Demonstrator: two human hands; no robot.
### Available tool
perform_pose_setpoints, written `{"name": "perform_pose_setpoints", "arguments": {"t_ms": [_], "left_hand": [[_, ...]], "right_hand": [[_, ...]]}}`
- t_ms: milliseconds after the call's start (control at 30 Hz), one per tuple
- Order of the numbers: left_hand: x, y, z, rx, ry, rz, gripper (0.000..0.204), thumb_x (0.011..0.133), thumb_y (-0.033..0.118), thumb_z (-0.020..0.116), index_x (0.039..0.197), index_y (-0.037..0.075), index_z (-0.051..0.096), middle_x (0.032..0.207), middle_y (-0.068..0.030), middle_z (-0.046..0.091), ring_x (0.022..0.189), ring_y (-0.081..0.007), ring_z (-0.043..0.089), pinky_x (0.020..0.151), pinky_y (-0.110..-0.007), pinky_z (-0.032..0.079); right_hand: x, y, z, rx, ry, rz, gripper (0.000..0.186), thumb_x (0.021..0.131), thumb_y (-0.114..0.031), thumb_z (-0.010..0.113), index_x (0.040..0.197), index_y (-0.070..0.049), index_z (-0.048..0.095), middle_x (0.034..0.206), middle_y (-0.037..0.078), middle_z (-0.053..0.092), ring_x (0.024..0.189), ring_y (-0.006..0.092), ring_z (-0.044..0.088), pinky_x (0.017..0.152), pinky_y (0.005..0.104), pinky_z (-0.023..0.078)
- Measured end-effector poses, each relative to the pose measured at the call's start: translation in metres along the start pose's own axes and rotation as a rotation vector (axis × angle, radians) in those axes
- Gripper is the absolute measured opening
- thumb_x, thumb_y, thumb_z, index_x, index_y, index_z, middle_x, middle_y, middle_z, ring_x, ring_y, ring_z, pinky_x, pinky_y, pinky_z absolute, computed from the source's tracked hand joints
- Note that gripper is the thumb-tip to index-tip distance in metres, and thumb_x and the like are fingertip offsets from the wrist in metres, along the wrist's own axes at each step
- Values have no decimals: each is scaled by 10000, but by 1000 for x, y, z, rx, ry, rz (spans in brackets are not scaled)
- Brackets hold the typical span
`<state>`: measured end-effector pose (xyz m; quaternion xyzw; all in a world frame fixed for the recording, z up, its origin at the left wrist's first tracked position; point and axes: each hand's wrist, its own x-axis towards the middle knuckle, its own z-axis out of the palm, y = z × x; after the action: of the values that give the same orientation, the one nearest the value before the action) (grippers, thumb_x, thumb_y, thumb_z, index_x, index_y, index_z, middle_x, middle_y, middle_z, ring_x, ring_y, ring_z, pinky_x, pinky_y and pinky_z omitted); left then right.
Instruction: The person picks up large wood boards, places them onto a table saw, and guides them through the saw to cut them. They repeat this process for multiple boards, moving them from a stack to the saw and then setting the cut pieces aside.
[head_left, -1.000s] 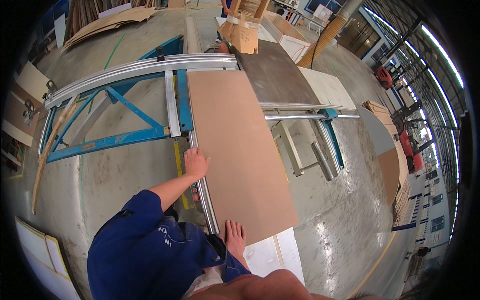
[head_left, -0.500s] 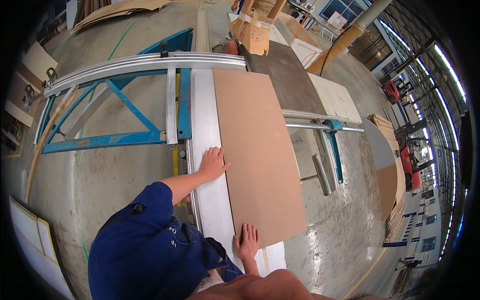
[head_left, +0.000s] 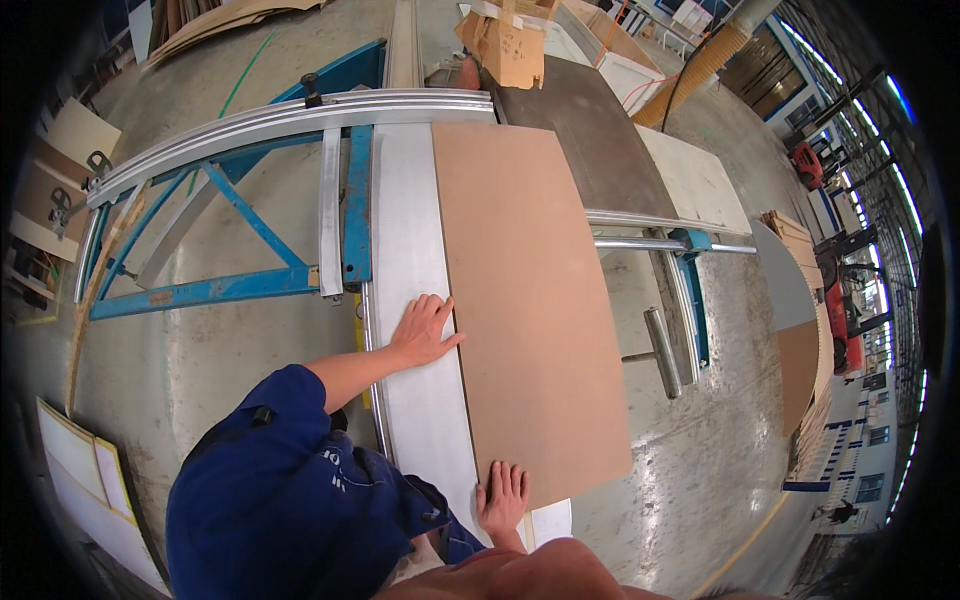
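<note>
A long flat brown board (head_left: 535,310) lies on the pale metal sliding table (head_left: 408,230) of a panel saw, its far end up against the silver fence (head_left: 250,120). My left hand (head_left: 425,332) rests spread on the table, its fingertips and thumb at the board's left edge. Close to me, my right hand (head_left: 503,502) lies open at the near end of the board, fingers flat on its left corner. Neither hand is wrapped round anything. Whatever is under the board is hidden.
To the left, a blue steel frame (head_left: 190,300) supports the fence. Beyond the board are a dark machine table (head_left: 585,140) and a cardboard-coloured block (head_left: 510,60) above it. A metal roller (head_left: 662,350) stands off to the right. White-faced panels (head_left: 90,480) lean at lower left.
The view has shifted a little, so the board and fence sit slightly higher at the far end. Both hands keep about the same places on the board and table.
</note>
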<state>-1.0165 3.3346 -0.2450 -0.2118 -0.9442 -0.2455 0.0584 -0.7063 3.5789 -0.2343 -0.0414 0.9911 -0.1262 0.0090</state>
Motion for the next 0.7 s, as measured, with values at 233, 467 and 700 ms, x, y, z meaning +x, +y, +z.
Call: {"name": "perform_pose_setpoints", "arguments": {"t_ms": [233,467,700], "left_hand": [[16,-7,-7,-22,-12,-30,689,856,416,716,1331,-46,525,1045,-98,475,1000,-259,441,890,-382,381],[30,-17,-6,2,72,12,686,816,397,748,1302,-44,548,1020,-98,483,975,-259,457,863,-380,396],[49,-34,-4,-15,126,9,635,807,371,753,1267,-31,578,1000,-103,491,970,-271,468,871,-390,407]], "right_hand": [[22,-1,-5,57,-29,-80,517,934,-274,562,1393,-41,518,1354,144,571,1305,362,475,1150,488,301],[41,0,1,70,-57,-130,510,931,-258,569,1385,-30,523,1362,160,564,1305,369,474,1148,487,299],[68,-4,1,46,-73,-124,551,941,-294,549,1429,-48,479,1412,141,532,1345,342,443,1165,479,269]]}}
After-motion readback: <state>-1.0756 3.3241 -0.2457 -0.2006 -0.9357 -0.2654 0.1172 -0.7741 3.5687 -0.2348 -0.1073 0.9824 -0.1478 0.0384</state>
